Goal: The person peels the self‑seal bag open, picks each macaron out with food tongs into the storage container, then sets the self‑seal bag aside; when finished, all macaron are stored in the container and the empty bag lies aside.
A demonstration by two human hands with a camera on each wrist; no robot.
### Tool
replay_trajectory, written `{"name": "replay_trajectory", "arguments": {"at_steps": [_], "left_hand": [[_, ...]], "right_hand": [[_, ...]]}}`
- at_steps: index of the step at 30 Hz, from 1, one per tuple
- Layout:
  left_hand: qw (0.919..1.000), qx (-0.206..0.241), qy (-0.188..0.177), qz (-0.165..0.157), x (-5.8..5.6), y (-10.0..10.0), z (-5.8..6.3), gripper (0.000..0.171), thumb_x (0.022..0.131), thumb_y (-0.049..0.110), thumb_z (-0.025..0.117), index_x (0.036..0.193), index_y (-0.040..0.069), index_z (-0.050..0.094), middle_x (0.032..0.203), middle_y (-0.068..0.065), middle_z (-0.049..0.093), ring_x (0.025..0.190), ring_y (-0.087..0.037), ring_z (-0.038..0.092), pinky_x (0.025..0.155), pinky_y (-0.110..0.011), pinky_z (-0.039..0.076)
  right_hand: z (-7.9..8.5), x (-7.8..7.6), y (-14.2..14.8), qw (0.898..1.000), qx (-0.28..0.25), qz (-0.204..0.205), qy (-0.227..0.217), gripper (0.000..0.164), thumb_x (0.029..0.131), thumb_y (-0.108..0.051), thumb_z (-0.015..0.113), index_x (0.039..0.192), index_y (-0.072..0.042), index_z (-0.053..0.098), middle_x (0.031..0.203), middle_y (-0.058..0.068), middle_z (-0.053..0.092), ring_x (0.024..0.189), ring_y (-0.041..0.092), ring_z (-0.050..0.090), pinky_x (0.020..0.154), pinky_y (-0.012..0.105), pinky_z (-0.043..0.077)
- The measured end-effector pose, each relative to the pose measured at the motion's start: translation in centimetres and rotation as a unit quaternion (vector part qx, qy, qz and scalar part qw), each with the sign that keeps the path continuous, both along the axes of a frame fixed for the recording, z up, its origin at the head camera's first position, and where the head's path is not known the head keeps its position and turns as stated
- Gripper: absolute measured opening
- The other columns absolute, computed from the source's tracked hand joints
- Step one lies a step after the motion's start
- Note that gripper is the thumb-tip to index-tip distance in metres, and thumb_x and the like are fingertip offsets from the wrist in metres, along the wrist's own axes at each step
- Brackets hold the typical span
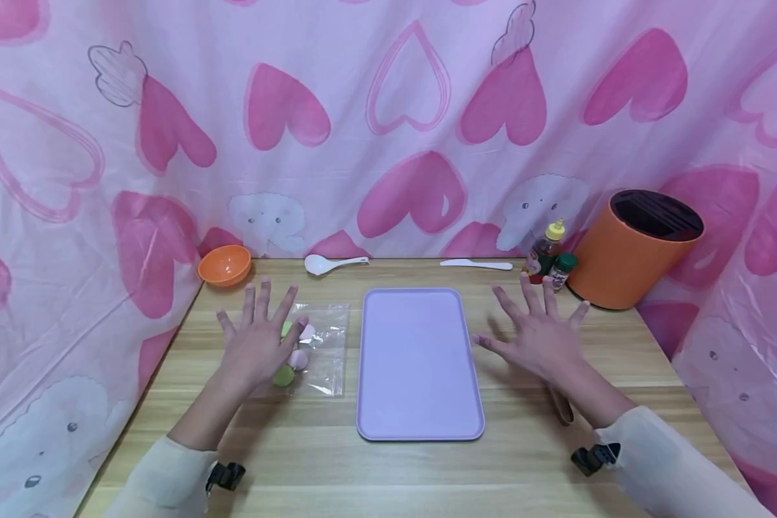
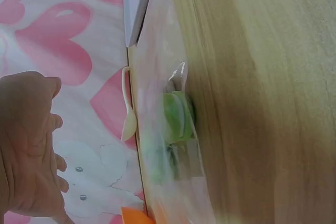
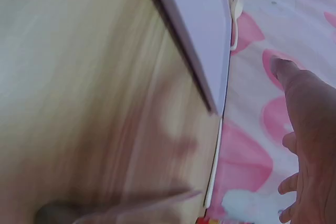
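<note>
My left hand (image 1: 254,351) is held with fingers spread over a clear plastic bag (image 1: 329,363), holding nothing. Inside the bag lie several round green pieces (image 1: 283,375) and pale pink pieces (image 1: 298,360), partly hidden by the hand. A lilac rectangular tray (image 1: 421,367) lies flat between the two hands. On its right, my right hand (image 1: 544,344) hovers with fingers spread and nothing in it. Beneath the right wrist shows part of a brown object (image 1: 562,406), the rest hidden by the forearm.
Along the back edge are an orange bowl (image 1: 225,265), a white spoon (image 1: 324,265) and a white-handled knife (image 1: 475,265). At the back right stand a yellow-capped bottle (image 1: 544,252), a green-lidded jar (image 1: 562,272) and an orange knife block (image 1: 631,252). A heart-patterned curtain (image 1: 337,180) surrounds the table.
</note>
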State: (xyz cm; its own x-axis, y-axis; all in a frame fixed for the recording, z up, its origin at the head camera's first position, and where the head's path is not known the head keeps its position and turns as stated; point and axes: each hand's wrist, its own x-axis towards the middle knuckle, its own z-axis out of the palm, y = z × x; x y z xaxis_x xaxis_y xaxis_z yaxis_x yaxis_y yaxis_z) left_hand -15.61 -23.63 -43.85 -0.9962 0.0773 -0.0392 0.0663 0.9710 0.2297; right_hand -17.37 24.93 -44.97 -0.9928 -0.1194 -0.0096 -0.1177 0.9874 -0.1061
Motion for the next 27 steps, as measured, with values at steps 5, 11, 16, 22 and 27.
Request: {"name": "replay_trajectory", "arguments": {"at_steps": [5,11,16,22,27], "left_hand": [[1.0,0.003,-0.002,-0.008,-0.2,-0.4,-0.8,0.078,0.114,0.072,0.021,0.179,0.03,0.015,0.186,-0.025,-0.004,0.171,-0.055,-0.006,0.119,-0.095,-0.009],[0.9995,0.001,-0.017,-0.027,0.0,-0.9,-3.2,0.067,0.12,0.054,0.029,0.179,0.026,0.018,0.186,-0.026,0.001,0.171,-0.057,0.001,0.119,-0.096,0.0],[0.9988,0.019,-0.03,-0.033,0.5,-1.2,-4.6,0.062,0.121,0.046,0.031,0.178,0.024,0.024,0.185,-0.027,0.005,0.17,-0.057,0.003,0.118,-0.097,0.001],[0.9983,0.022,-0.043,-0.033,0.8,-1.9,-5.3,0.061,0.121,0.044,0.031,0.178,0.023,0.024,0.185,-0.027,0.004,0.17,-0.058,0.001,0.12,-0.096,0.001],[0.9975,0.033,-0.054,-0.032,0.6,-2.9,-5.5,0.062,0.121,0.044,0.033,0.178,0.021,0.023,0.185,-0.027,0.005,0.169,-0.059,0.003,0.12,-0.095,-0.001]], "right_hand": [[0.4,-1.1,-2.3,1.0,-0.005,0.018,0.002,0.114,0.086,-0.103,0.043,0.177,-0.037,0.025,0.188,0.019,0.002,0.171,0.053,-0.013,0.111,0.094,-0.025],[0.3,-2.0,-5.3,0.999,0.002,0.041,-0.007,0.112,0.087,-0.103,0.039,0.178,-0.039,0.021,0.189,0.014,-0.001,0.172,0.051,-0.014,0.111,0.095,-0.022],[-0.3,-2.8,-8.0,0.998,-0.009,0.062,0.0,0.108,0.089,-0.099,0.045,0.176,-0.038,0.027,0.189,0.013,0.005,0.173,0.049,-0.009,0.112,0.097,-0.017],[-0.8,-3.7,-11.2,0.996,-0.014,0.091,0.005,0.105,0.09,-0.098,0.047,0.176,-0.04,0.027,0.189,0.012,0.008,0.174,0.046,-0.004,0.115,0.098,-0.01],[-1.3,-4.2,-13.4,0.993,-0.006,0.115,0.014,0.102,0.092,-0.096,0.047,0.176,-0.041,0.028,0.188,0.012,0.016,0.175,0.045,0.003,0.117,0.098,0.0]]}}
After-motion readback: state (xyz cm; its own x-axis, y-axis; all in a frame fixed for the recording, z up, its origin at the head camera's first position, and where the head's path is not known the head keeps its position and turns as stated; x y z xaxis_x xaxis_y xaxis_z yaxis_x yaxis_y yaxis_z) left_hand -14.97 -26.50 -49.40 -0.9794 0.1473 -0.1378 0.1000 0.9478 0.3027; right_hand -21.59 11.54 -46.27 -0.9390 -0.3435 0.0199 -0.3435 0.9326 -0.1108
